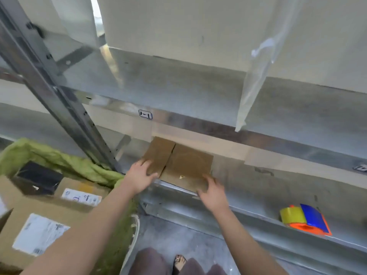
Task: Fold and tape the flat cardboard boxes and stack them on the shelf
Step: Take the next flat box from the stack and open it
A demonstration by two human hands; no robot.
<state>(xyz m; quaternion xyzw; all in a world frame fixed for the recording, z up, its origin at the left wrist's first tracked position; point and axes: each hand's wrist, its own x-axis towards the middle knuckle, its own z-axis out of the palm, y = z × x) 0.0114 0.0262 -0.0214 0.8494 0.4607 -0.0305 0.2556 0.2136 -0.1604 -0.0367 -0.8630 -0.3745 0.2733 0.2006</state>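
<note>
Both grip cardboard box (179, 162) at shelf (258, 187) edge: L hand (139, 178) near-left corner, R hand (214, 193) near-right.

1. Head view: one wide-angle camera, worn on the person's head, faces forward and steeply down along both forearms.
2. The grip, where left hand (139, 176) and right hand (214, 193) hold the cardboard box (179, 161), lies close, just below frame centre.
3. Beyond the grip the shelf (258, 175) levels curve with the lens; nearer than it, a foot (179, 262) meets the bottom edge.
</note>
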